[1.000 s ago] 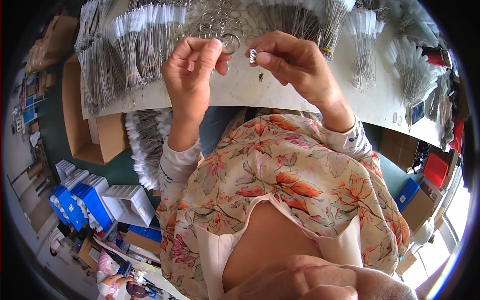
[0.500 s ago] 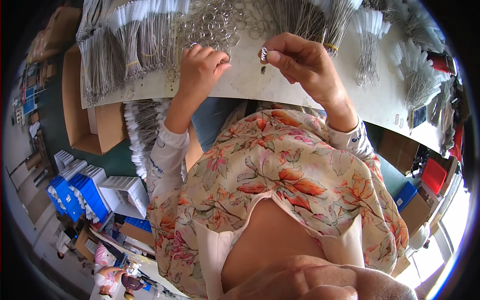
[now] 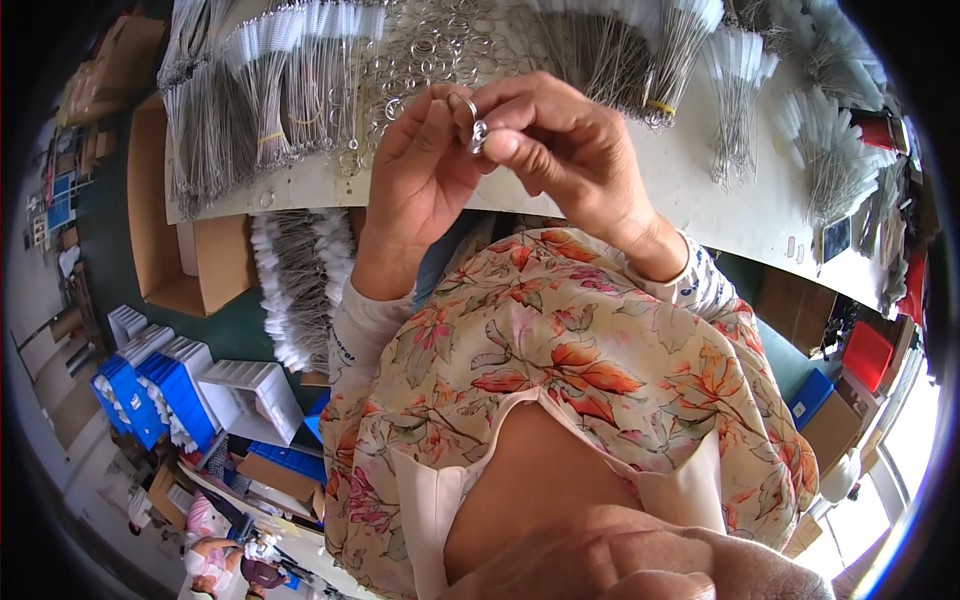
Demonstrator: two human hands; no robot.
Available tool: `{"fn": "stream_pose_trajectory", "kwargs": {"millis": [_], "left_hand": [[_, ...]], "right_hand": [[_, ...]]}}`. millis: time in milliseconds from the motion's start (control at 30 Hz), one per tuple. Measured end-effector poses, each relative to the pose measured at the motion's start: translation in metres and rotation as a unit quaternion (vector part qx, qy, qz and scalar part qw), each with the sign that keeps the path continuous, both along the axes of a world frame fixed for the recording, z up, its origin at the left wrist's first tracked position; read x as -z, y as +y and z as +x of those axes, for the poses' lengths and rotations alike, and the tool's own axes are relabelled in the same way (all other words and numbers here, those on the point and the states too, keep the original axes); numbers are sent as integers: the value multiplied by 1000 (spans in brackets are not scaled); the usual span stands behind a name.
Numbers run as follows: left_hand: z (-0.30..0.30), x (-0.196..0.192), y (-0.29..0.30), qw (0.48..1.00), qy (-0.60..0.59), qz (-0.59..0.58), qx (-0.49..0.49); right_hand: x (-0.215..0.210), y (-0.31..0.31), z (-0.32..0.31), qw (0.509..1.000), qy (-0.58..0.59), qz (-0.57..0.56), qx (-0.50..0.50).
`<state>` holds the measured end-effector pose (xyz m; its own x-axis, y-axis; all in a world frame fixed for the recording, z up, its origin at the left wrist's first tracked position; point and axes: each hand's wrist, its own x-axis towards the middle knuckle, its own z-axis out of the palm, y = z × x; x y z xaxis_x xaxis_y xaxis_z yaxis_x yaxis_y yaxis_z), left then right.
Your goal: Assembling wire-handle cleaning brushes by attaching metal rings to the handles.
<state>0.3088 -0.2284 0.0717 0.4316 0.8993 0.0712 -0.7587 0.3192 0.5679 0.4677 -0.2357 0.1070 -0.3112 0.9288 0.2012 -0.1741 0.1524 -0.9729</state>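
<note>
Wide white surface up top, heaped with wire brush bundles and loose rings — above it, left hand and right hand meet, both pinching one small metal ring — a tiny silver piece dangling beneath.

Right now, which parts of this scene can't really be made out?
Head view only:
- Small metal piece: too small, half covered by right hand fingers.
- Ring: partly behind left hand.
- Wire bundles: cut off at top edge.
- Table front: hidden by floral sleeves.
</note>
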Motion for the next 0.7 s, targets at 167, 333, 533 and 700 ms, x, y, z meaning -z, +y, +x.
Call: {"fn": "stream_pose_trajectory", "kwargs": {"millis": [167,333,533,700], "left_hand": [[3,-5,-3,994,82,-1,-68],[-8,-29,0,914,277,233,-183],[-20,-58,-2,892,370,229,-120],[-16,-67,-3,793,479,311,-213]], "right_hand": [[4,-1,-4,979,-83,176,56],[4,-4,-1,961,-100,243,82],[-1,-1,0,940,-140,301,71],[-8,10,4,967,-79,240,23]]}}
